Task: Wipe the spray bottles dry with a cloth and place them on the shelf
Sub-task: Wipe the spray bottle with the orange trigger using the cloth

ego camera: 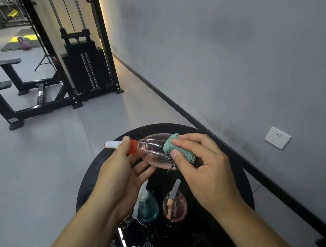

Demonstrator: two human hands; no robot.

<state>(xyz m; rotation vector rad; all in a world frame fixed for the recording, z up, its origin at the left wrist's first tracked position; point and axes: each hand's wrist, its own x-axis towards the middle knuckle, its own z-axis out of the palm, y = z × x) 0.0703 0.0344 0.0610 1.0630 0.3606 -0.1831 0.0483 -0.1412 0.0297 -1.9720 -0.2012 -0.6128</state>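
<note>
My left hand [119, 170] grips the white and red spray head of a clear pink spray bottle [152, 148], held on its side above a round black table [237, 180]. My right hand [203, 165] pinches a teal cloth [178, 147] and presses it against the bottle's body. Below my hands, a teal spray bottle [148, 206] and a round pink spray bottle [175, 206] stand upright on the table. No shelf is in view.
Water drops speckle the black table. A grey wall with a white socket [277, 137] runs along the right. A black cable weight machine [84, 66] and bench frame [10, 92] stand at the left on the grey floor.
</note>
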